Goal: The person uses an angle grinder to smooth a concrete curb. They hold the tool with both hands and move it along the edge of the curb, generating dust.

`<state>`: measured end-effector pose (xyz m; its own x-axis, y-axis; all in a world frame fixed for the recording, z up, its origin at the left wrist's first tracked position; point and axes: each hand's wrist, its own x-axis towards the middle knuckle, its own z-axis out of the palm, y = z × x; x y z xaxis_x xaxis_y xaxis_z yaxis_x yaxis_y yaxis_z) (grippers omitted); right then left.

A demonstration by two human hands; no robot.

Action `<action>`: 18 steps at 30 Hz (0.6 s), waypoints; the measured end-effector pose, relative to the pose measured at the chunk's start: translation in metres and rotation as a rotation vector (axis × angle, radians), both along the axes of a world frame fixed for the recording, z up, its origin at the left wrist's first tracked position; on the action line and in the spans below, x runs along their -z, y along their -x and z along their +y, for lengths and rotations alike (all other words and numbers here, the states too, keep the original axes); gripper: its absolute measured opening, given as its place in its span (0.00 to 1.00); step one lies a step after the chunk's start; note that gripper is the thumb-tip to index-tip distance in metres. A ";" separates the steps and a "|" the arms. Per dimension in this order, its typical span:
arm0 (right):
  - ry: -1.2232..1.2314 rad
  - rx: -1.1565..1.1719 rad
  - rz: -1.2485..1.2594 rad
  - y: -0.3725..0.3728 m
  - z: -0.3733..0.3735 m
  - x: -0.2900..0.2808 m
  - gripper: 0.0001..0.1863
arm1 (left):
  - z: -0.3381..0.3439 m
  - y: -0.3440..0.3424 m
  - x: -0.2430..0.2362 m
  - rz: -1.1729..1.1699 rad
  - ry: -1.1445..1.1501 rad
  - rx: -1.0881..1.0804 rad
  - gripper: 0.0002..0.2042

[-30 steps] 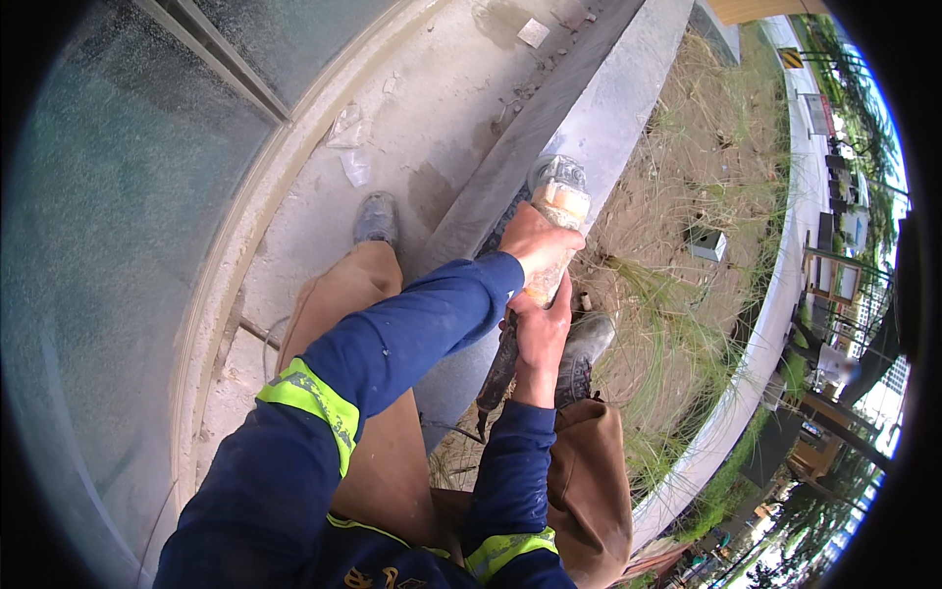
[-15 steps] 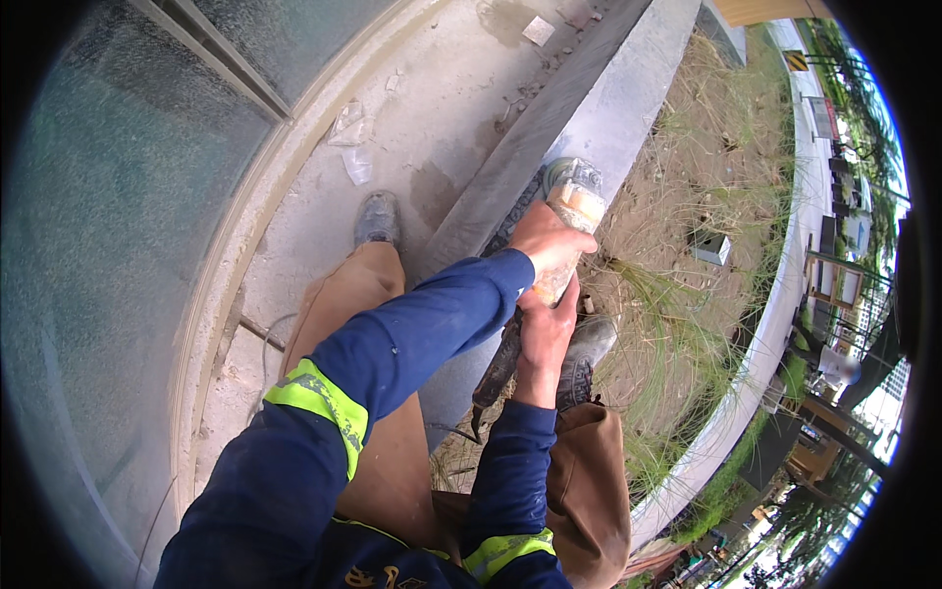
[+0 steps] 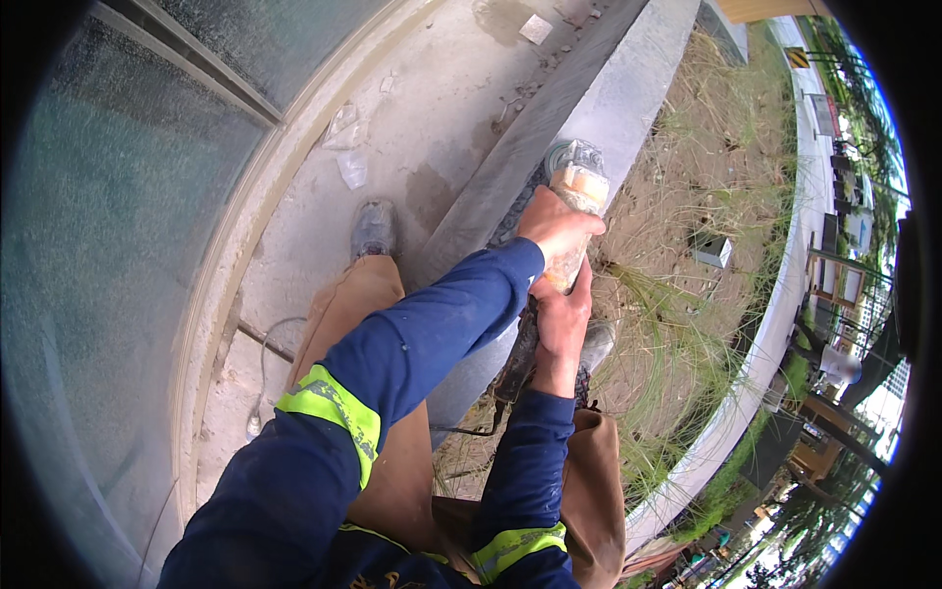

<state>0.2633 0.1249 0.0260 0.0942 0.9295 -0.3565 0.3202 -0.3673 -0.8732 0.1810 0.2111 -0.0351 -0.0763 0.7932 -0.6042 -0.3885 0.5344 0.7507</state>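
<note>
My left hand (image 3: 554, 221) is closed round the upper body of a dusty, pale orange-and-white power grinder (image 3: 583, 183). Just below it my right hand (image 3: 563, 316) grips the tool's rear end, with a black cord (image 3: 469, 431) trailing underneath. The grinder's head rests on or just over the long grey stone ledge (image 3: 633, 79), beside a dark rough patch along the ledge's left part; the disc is mostly hidden under the tool.
Glass panels (image 3: 118, 265) with a sill line the left. A concrete walkway (image 3: 432, 128) holds debris, plastic scraps and my left boot (image 3: 375, 231). Right of the ledge is a grassy soil bed (image 3: 706, 157), with my right boot (image 3: 597, 344) and a metal box (image 3: 711, 250), bordered by a curved kerb (image 3: 746, 373).
The grinder, both hands and my forearms have moved slightly forward along the ledge and to the right. Both hands keep their grip. My right boot shows less beside my right arm.
</note>
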 end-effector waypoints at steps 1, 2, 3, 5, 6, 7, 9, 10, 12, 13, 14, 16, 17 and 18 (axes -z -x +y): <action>0.029 0.032 0.017 0.001 0.001 -0.002 0.48 | 0.002 0.001 -0.005 -0.010 -0.012 0.019 0.36; 0.058 0.064 0.034 0.004 0.000 -0.004 0.47 | 0.004 0.003 -0.008 -0.038 -0.024 0.071 0.38; 0.086 0.096 0.051 0.005 0.001 -0.007 0.46 | 0.005 0.005 -0.012 -0.066 -0.036 0.124 0.40; 0.098 0.026 0.043 0.006 0.005 -0.013 0.46 | 0.009 0.000 -0.003 -0.003 0.002 0.036 0.43; 0.104 -0.009 0.040 0.007 0.007 -0.013 0.46 | 0.010 -0.001 0.002 0.029 0.022 -0.009 0.44; 0.079 0.003 0.048 0.004 0.009 -0.011 0.46 | 0.010 -0.003 0.004 0.014 0.014 -0.020 0.44; 0.030 0.024 0.065 0.001 0.012 -0.005 0.47 | 0.012 -0.005 0.008 -0.016 -0.005 -0.015 0.44; 0.032 0.051 0.072 0.001 0.012 -0.005 0.47 | 0.014 -0.004 0.007 -0.030 -0.016 0.001 0.44; 0.036 0.105 0.085 0.004 0.010 -0.003 0.47 | 0.017 -0.002 0.004 -0.062 -0.046 0.092 0.44; 0.014 0.085 0.057 0.003 0.009 -0.001 0.47 | 0.016 -0.003 0.006 -0.047 -0.040 0.068 0.45; -0.008 0.065 0.028 0.001 0.009 0.002 0.47 | 0.015 -0.006 0.008 -0.034 -0.035 0.044 0.45; -0.021 0.039 0.004 -0.004 0.009 0.006 0.47 | 0.015 -0.009 0.010 -0.014 -0.032 0.019 0.45; -0.013 0.031 0.008 -0.007 0.009 0.007 0.47 | 0.015 -0.010 0.010 -0.008 -0.035 0.017 0.45; -0.004 0.024 0.013 -0.009 0.009 0.008 0.47 | 0.016 -0.010 0.010 -0.003 -0.039 0.015 0.44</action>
<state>0.2722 0.1342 0.0184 0.1120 0.9285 -0.3541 0.3001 -0.3713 -0.8787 0.1907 0.2270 -0.0455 -0.0623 0.8170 -0.5732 -0.3827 0.5109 0.7698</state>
